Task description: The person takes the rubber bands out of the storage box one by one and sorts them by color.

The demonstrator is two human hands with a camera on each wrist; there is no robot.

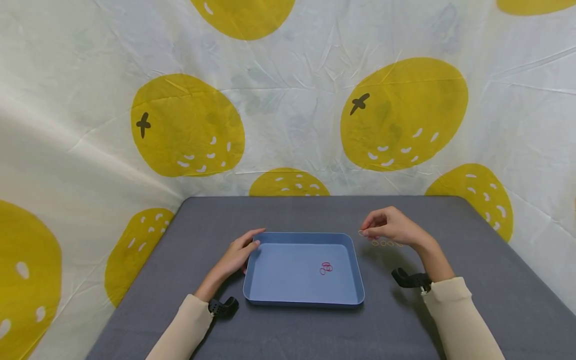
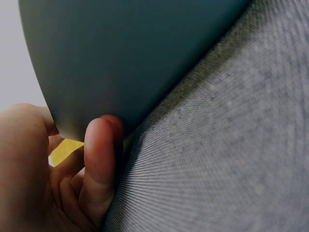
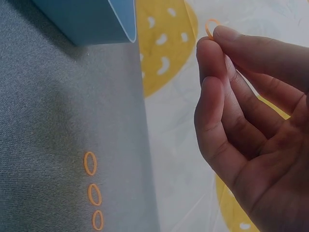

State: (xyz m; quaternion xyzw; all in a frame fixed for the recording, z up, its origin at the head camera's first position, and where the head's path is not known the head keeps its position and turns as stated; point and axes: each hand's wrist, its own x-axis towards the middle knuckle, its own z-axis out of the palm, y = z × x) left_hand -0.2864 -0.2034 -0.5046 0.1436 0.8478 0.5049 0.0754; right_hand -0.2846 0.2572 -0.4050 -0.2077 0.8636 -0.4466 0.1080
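Tray (image 1: 283,270) on grey table (image 1: 297,332); yellow-patterned sheet (image 1: 292,130) behind.

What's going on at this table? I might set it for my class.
A person's right hand pinches a small orange ring, held up off the table. The left hand holds the left side of a blue tray. Several red rings lie inside it; more orange rings lie in a row to its right.

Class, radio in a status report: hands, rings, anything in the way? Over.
Right hand pinching orange ring above table. Left hand holding blue tray. Red rings inside; more orange rings on table. No obstruction visible.
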